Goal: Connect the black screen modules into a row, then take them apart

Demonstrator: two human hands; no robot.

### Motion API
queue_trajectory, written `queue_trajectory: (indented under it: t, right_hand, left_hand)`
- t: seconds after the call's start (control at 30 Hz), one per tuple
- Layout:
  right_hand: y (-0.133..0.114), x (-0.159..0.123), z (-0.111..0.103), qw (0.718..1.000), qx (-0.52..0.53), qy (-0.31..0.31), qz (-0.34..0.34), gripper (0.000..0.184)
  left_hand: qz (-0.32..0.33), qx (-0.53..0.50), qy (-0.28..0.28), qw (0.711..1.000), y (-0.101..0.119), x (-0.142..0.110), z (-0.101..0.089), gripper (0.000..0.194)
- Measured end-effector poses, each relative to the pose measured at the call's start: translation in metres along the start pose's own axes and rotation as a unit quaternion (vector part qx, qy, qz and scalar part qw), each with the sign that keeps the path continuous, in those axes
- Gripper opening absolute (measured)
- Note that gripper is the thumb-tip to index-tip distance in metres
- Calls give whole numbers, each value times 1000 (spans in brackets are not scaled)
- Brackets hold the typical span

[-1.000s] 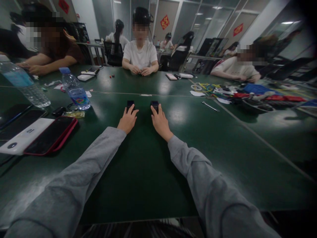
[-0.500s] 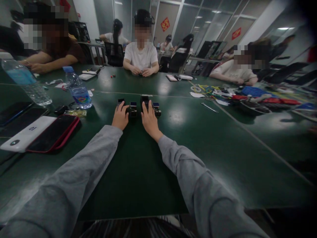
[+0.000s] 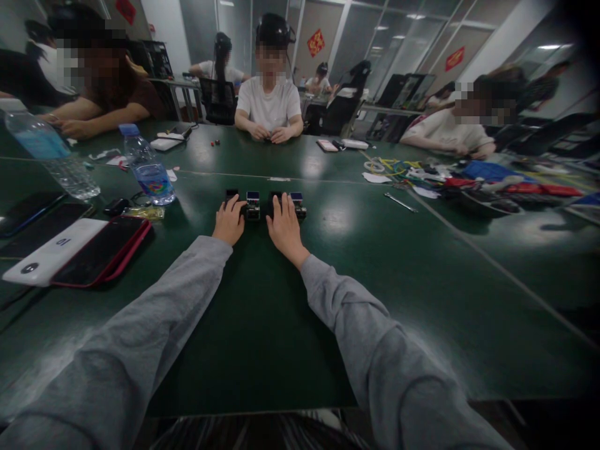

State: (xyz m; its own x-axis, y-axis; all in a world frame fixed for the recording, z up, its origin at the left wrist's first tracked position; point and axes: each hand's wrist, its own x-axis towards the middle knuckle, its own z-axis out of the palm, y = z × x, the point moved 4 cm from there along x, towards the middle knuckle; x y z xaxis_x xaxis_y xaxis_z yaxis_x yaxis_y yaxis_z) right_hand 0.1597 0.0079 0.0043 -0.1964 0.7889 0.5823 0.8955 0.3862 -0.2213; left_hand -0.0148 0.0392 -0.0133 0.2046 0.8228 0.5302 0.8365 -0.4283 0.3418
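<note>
Two small black devices with little screens stand on the dark green table, one by each hand. My left hand (image 3: 229, 220) rests on a black block (image 3: 231, 194), fingers bent over it and thumb apart. Just right of that hand is a small device (image 3: 253, 205) with a pale screen on top. My right hand (image 3: 285, 228) lies with stretched fingers over a second black block (image 3: 274, 199), partly hiding it. A matching small device (image 3: 297, 204) shows beyond its fingertips on the right. What lies under both palms is hidden.
Left are a large water bottle (image 3: 54, 153), a smaller bottle (image 3: 149, 172), phones (image 3: 100, 250) and a yellow packet (image 3: 143, 213). To the right lie a wrench (image 3: 400, 202) and a heap of cables and cloth (image 3: 497, 181). A person (image 3: 268, 103) sits opposite; others sit around.
My right hand's fingers have come closer together and lie further over the block and its neighbour. My left fingers have shifted slightly on their block. The view has turned a little.
</note>
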Motion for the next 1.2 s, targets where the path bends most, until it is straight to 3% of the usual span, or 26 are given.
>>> queue_trajectory:
  t: [0.27,0.47,0.7,0.9,1.2]
  right_hand:
    - [-14,-1,4,988,10,-61,-140,47]
    - [-13,0,-3,992,17,-40,-116,34]
    - [-11,1,-9,995,20,-30,-96,26]
    - [-8,1,-7,995,33,-32,-91,28]
    - [13,-3,-14,990,109,-3,-95,46]
  left_hand:
    - [30,-2,-9,999,5,1,1,44]
    - [75,-24,-45,996,17,1,0,59]
    - [75,-66,-53,994,20,-3,-2,83]
    - [51,-49,-69,995,20,-1,-7,60]
    - [52,-54,-52,996,21,0,-9,55]
